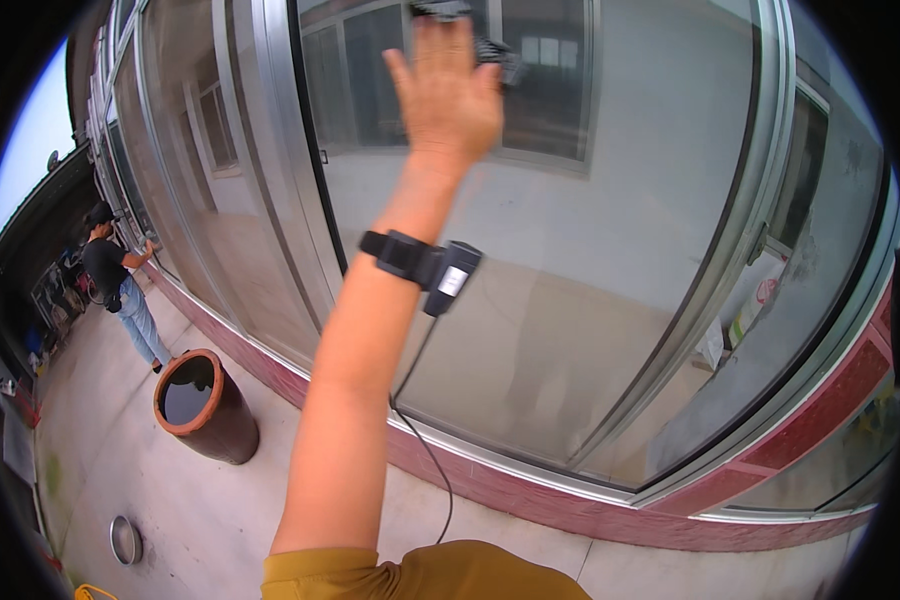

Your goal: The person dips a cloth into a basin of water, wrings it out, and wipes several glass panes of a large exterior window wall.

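My left hand (pixel 450 97) is raised against a large glass window pane (pixel 645 202), its back towards me and its fingers spread. Under the palm and fingers it presses a dark cloth with pale markings (pixel 499 58); part of this shows past the fingertips and beside the thumb, blurred. A black strap with a small box (pixel 452 277) sits round my left wrist, and a black cable (pixel 429 439) hangs from it. My right hand is out of view.
Metal frames (pixel 289 150) edge the panes above a red base wall (pixel 480 480). A brown clay vat (pixel 232 420) holding dark liquid stands at left, near a metal basin (pixel 126 540) on the concrete floor. Farther back, another person (pixel 112 262) reaches towards the windows.
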Demonstrator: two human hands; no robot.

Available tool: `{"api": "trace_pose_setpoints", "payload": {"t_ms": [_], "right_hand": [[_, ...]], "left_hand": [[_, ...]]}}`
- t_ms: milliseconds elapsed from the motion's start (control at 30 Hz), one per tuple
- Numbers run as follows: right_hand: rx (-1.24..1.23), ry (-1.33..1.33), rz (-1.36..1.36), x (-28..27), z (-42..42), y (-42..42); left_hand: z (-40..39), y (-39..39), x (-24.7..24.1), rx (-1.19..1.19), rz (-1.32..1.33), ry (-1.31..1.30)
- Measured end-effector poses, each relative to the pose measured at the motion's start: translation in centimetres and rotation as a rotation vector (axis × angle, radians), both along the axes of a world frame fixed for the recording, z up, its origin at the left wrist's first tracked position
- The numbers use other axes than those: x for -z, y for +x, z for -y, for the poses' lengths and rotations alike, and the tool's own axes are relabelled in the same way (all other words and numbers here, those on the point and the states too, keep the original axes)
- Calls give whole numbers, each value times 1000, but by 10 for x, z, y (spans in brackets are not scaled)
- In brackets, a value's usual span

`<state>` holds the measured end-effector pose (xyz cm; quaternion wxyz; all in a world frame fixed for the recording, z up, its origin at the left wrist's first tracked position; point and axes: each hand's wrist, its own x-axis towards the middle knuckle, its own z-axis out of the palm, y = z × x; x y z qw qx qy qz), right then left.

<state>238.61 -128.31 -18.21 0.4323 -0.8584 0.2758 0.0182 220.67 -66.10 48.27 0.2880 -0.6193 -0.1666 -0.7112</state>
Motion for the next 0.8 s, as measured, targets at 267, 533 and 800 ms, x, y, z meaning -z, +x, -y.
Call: {"api": "trace_pose_setpoints", "payload": {"t_ms": [267, 533, 800], "right_hand": [[67, 9, -29, 20, 41, -37], [173, 1, -129, 46, 120, -59], [374, 357, -214, 50, 166, -47]], "left_hand": [[-122, -144, 42, -381, -52, -153], [-7, -12, 39, 11, -66, 15], [212, 192, 49, 103, -235, -50]]}}
